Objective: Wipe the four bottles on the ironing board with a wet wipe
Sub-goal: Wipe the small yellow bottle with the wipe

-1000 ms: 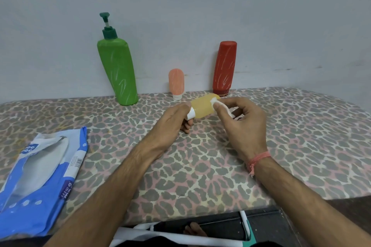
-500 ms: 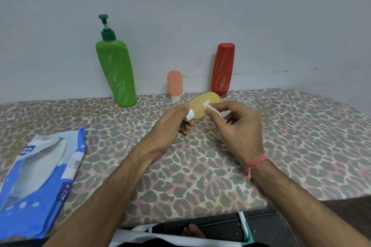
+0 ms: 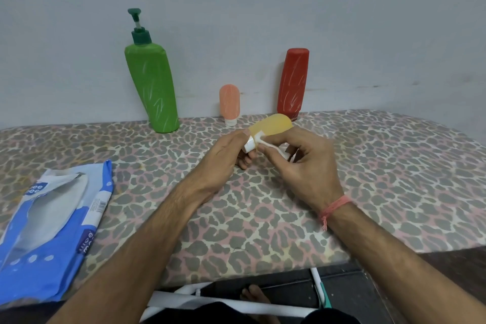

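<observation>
- Left hand (image 3: pixel 223 158): fingers curled round the white cap end of the small yellow bottle (image 3: pixel 272 126), held above the leopard-print ironing board (image 3: pixel 394 166).
- Right hand (image 3: pixel 302 163): pinches a white wet wipe (image 3: pixel 263 138) against the bottle near its cap.
- 3 bottles stand upright at the wall: green pump bottle (image 3: pixel 153 87), small peach bottle (image 3: pixel 229 102), red bottle (image 3: pixel 293 83).
- Blue wipes packet (image 3: pixel 47 231): lies on the board's left part.

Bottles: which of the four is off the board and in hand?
The yellow bottle; the left hand holds it. The green, pink and red bottles stand by the wall.
</observation>
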